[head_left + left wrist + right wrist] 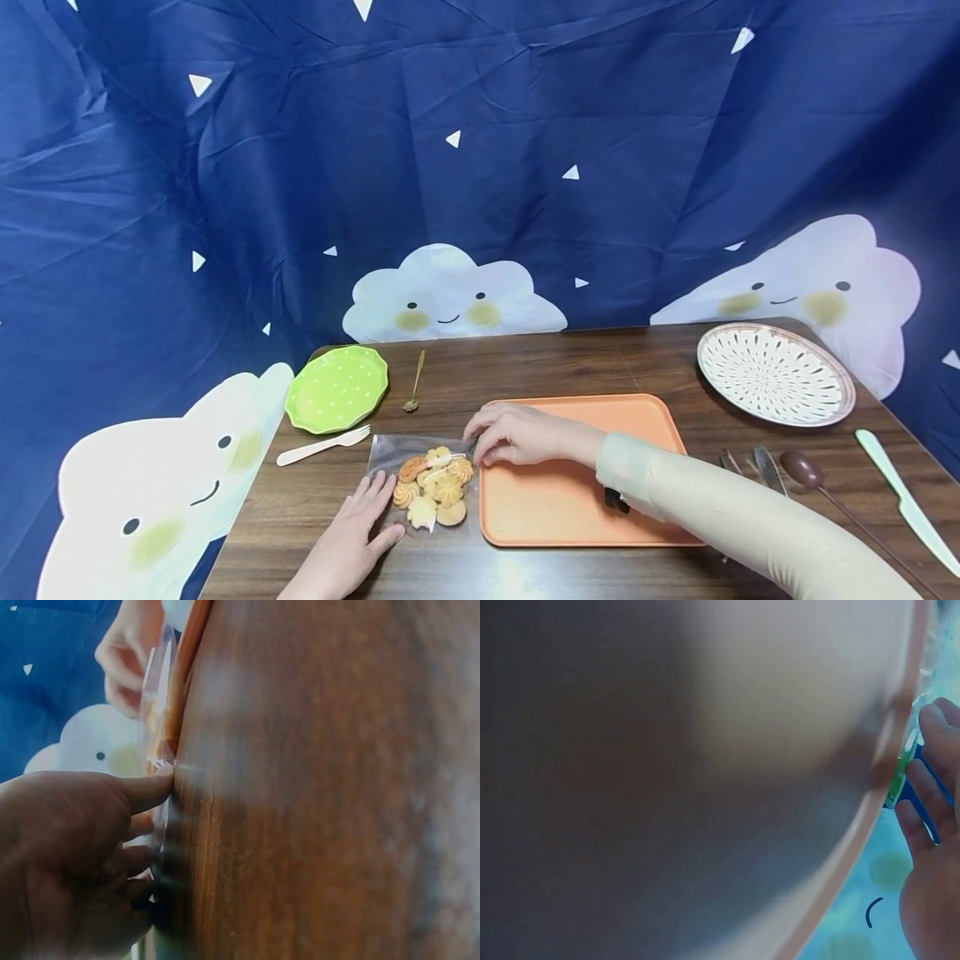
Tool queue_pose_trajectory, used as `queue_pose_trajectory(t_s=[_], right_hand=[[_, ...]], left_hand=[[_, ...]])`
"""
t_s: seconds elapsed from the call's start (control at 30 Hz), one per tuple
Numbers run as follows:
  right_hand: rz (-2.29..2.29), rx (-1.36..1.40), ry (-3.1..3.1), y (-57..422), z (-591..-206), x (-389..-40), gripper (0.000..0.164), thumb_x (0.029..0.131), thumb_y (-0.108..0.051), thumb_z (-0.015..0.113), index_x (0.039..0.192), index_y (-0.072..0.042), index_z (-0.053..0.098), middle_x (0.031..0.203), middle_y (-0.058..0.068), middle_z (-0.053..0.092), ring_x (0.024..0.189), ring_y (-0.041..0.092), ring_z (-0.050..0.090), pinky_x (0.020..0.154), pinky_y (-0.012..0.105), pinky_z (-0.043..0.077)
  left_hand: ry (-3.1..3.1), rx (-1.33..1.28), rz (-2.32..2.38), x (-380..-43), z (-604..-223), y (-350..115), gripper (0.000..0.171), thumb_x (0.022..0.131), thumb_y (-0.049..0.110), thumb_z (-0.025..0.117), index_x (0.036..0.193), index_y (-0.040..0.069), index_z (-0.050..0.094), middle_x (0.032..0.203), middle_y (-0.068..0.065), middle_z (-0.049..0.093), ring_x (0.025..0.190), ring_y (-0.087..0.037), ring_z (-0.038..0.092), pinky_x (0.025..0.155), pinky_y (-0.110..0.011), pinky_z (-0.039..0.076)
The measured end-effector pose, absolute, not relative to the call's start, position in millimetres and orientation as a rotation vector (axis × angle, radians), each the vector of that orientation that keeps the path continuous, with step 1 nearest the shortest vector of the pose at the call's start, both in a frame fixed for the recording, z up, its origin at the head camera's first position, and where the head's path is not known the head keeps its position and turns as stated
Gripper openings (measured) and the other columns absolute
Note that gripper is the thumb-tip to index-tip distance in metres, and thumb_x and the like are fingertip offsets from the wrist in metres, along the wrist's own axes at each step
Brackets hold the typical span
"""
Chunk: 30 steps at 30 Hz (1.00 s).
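A clear plastic bag (386,447) of assorted cookies (442,483) lies on the table, left of an orange tray (570,504). Flat over the bag's lower left side rests my left hand (351,527), fingers straight and thumb spread. In the left wrist view, the thumb of this left hand (75,847) points toward the bag. My right hand (517,433) reaches across the tray with curled fingers and pinches the bag's upper right edge. The right wrist view has this right hand (937,795) at the right side, its fingertips by shiny clear plastic.
A green dotted plate (337,390), a fork (322,446) and a small spoon (416,383) lie at the left. On the right are a patterned oval plate (776,375), a brown ladle-like spoon (802,469), a pale green knife (903,500) and metal cutlery (768,469) beside my sleeve.
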State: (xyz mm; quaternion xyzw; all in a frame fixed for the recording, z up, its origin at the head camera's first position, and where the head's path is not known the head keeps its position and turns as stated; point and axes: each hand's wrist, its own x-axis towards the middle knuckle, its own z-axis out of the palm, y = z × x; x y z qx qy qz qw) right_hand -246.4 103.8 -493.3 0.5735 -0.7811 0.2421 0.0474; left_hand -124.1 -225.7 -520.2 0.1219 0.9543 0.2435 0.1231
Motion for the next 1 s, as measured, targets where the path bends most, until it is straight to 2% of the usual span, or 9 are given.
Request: queue_pose_trajectory(t_s=[0.1,0.27,0.57,0.73,1.0], right_hand=[[0.769,1.724,-2.438,99,-489,-251,0.017,0.092,-0.014,0.074,0.106,-0.023,0.08,0.123,0.002,0.072,0.117,0.017,0.064,0.102,0.037,0.05],[0.565,1.742,-2.456,88,-487,-262,0.024,0.094,-0.015,0.071,0.111,-0.03,0.079,0.126,-0.003,0.072,0.12,0.012,0.063,0.104,0.035,0.05],[0.537,1.765,-2.381,81,-495,-268,0.008,0.091,-0.027,0.076,0.096,-0.03,0.081,0.118,-0.007,0.074,0.113,0.009,0.064,0.103,0.03,0.051],[0.662,1.743,-2.324,82,-491,-265,0.005,0.089,-0.022,0.078,0.091,-0.024,0.082,0.115,-0.003,0.076,0.111,0.013,0.067,0.102,0.033,0.052],[0.697,1.726,-2.346,90,-491,-262,0.007,0.089,-0.02,0.078,0.092,-0.024,0.083,0.117,-0.002,0.077,0.111,0.015,0.068,0.101,0.033,0.053]], left_hand=[[2.779,0.355,0.711,-124,-520,-226,0.073,0.097,0.049,0.062,0.157,0.017,0.037,0.167,-0.013,0.031,0.158,-0.04,0.021,0.127,-0.063,0.021],[2.781,0.363,0.711,-125,-520,-227,0.073,0.097,0.048,0.062,0.157,0.015,0.037,0.167,-0.014,0.031,0.158,-0.041,0.021,0.126,-0.064,0.022],[2.76,0.362,0.742,-124,-517,-225,0.073,0.097,0.047,0.062,0.157,0.014,0.037,0.166,-0.016,0.032,0.157,-0.042,0.021,0.125,-0.066,0.021],[2.773,0.359,0.712,-122,-517,-227,0.073,0.097,0.049,0.061,0.157,0.015,0.037,0.166,-0.015,0.033,0.157,-0.041,0.023,0.125,-0.065,0.023],[2.773,0.349,0.668,-120,-518,-233,0.076,0.095,0.052,0.063,0.156,0.015,0.039,0.165,-0.015,0.035,0.156,-0.042,0.025,0.124,-0.066,0.025]])
